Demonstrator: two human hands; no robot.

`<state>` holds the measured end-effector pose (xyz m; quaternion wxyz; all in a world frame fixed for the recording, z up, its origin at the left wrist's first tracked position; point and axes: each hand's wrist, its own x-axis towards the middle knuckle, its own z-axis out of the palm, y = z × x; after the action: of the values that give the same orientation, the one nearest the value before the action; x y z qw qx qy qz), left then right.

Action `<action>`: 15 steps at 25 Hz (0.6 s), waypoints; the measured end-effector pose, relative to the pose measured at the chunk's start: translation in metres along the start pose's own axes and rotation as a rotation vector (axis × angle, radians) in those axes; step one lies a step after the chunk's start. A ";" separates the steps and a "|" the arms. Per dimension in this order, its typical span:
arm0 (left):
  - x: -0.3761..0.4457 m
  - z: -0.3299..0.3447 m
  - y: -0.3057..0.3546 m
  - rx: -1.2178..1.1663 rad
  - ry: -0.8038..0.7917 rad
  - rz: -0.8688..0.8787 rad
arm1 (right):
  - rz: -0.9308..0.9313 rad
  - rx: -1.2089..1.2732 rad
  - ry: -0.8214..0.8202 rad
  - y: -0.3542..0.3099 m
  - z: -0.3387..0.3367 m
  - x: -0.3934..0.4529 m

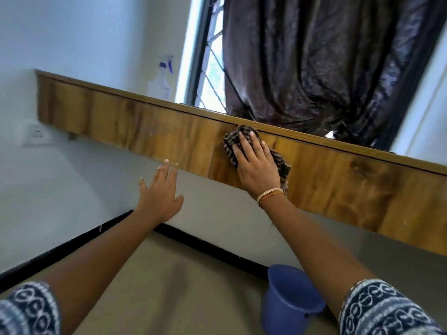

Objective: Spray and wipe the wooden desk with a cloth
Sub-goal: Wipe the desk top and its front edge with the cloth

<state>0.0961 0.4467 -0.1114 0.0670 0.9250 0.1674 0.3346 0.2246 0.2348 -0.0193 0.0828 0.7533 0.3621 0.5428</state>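
Fingers (245, 143) of the right hand (254, 165) lay straight, pressing one striped cloth (280, 163) flat on the wooden desk (135, 126) front panel, just below its top edge. Left hand (160, 189) hung released w/ fingers spread, holding nothing, near the panel's bottom edge. One spray bottle (162, 81) stood on the desk top by the wall; one blue bucket (287, 301) sat on open floor below.

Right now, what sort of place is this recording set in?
Probably a room in a home, perhaps a bedroom or study: a wall-mounted wooden desk below a grilled window with a dark curtain, and a wall socket.
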 end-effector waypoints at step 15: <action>0.087 -0.007 -0.074 -2.475 -0.073 -0.809 | -0.753 -0.110 -0.043 -0.052 0.032 0.073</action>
<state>0.1346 0.5468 -0.0719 0.9699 0.1426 0.0130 0.1972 0.2398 0.3274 -0.0037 0.3243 0.5729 0.5821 0.4773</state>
